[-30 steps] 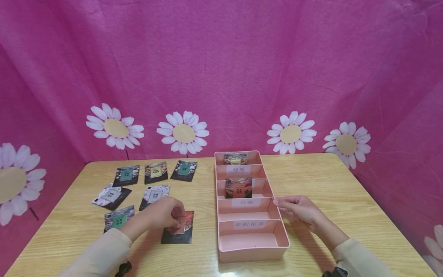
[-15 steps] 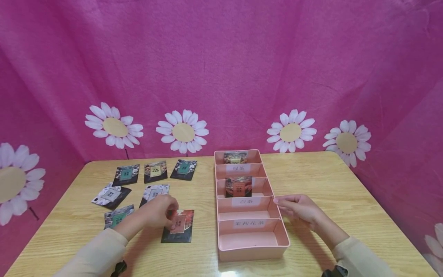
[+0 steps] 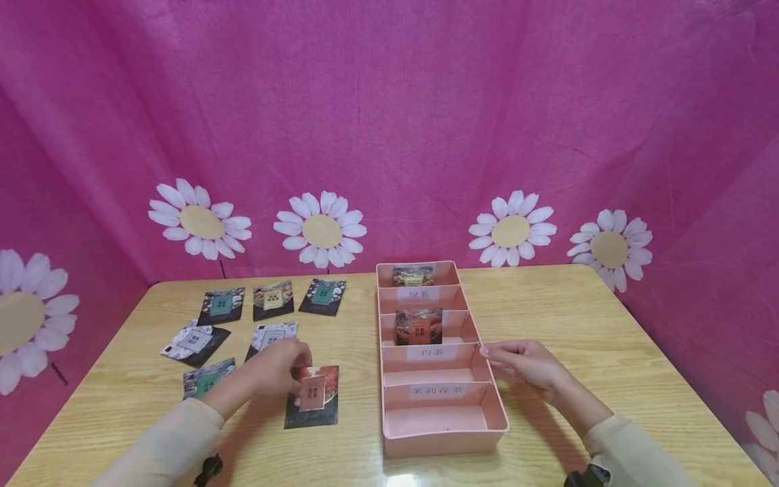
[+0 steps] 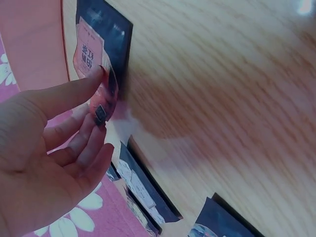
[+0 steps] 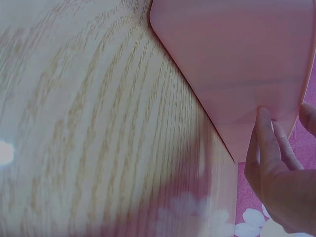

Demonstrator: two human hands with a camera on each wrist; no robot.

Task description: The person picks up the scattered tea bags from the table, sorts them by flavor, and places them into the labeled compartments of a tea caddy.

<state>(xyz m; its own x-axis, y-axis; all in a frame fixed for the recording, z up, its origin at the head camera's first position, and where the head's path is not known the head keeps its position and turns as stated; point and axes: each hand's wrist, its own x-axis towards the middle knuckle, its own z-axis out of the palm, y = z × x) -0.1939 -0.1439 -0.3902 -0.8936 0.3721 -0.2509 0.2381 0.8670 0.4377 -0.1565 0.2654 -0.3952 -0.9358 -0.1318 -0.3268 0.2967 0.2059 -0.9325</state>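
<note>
My left hand (image 3: 276, 368) pinches the top edge of a red-and-black tea sachet (image 3: 319, 406) in front of the box's left side. In the left wrist view the thumb (image 4: 94, 79) lies over the sachet's printed face and the fingers are behind it. The sachet's lower end is tilted near the wooden table. A pink divided box (image 3: 441, 443) with paper labels stands right of it. My right hand (image 3: 526, 365) touches the box's right side. In the right wrist view its fingers (image 5: 266, 138) lie fairly straight against the outer wall, the thumb at the rim.
Several sachets lie at the left: green (image 3: 222, 306), yellow (image 3: 273, 301), another green one (image 3: 323, 296), pale ones (image 3: 195, 343) and a partly covered green one (image 3: 203, 380). A red sachet (image 3: 420, 327) and a yellow one (image 3: 414, 276) stand in the box. A pink curtain (image 3: 389, 135) hangs behind.
My left hand has shifted slightly back and left to the red sachet's top edge, and the sachet is now pinched and slightly shifted. The right hand stays at the box.
</note>
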